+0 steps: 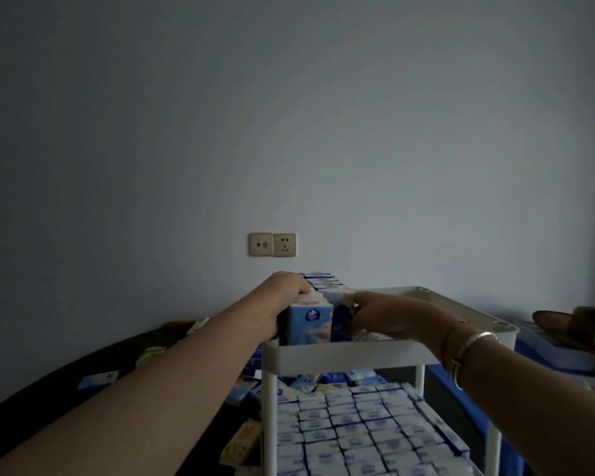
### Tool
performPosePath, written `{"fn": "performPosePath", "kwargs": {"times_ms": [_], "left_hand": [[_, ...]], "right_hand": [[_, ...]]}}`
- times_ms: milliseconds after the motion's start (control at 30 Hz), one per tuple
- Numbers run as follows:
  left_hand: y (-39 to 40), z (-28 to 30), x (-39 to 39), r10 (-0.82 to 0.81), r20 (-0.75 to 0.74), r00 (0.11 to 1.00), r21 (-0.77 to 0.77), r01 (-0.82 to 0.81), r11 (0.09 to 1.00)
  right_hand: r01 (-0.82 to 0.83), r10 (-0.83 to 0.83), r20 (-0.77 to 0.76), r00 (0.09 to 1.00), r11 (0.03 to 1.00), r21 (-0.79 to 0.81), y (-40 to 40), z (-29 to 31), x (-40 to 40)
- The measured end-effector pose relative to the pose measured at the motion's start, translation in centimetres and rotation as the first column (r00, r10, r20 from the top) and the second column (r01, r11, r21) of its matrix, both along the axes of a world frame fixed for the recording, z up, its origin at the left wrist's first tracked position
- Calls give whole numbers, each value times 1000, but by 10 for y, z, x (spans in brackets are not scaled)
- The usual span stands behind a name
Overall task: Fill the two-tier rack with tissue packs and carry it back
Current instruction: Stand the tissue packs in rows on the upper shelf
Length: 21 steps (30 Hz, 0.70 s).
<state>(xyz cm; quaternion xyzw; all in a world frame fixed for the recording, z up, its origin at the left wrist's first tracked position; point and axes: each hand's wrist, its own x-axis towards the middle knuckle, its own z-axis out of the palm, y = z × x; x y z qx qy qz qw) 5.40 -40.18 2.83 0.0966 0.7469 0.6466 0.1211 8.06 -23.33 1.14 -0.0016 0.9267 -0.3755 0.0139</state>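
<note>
Two hands (289, 290), one rack (340, 352), two sockets (272, 244).

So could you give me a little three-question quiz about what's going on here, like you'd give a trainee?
1. True or false: the lower tier of the white two-tier rack is already packed with tissue packs.
2. Which hand wears a bracelet? A) left B) right C) neither
3. Fill in: on the top tier, the left hand rests on a row of upright ____.

Key: 1 true; 2 B, on the right hand; 3 tissue packs.
</note>
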Motion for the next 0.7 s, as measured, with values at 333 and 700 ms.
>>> {"fn": "performPosePath", "kwargs": {"times_ms": [333, 700], "left_hand": [[-56, 17, 21, 221, -448, 866, 176, -156, 972], [-233, -56, 27, 532, -339, 776, 243, -474, 846]], "right_hand": [[209, -139, -670, 729, 978, 25, -54, 38, 65], [-110, 218, -605, 766, 971, 211, -255, -2, 32]]}}
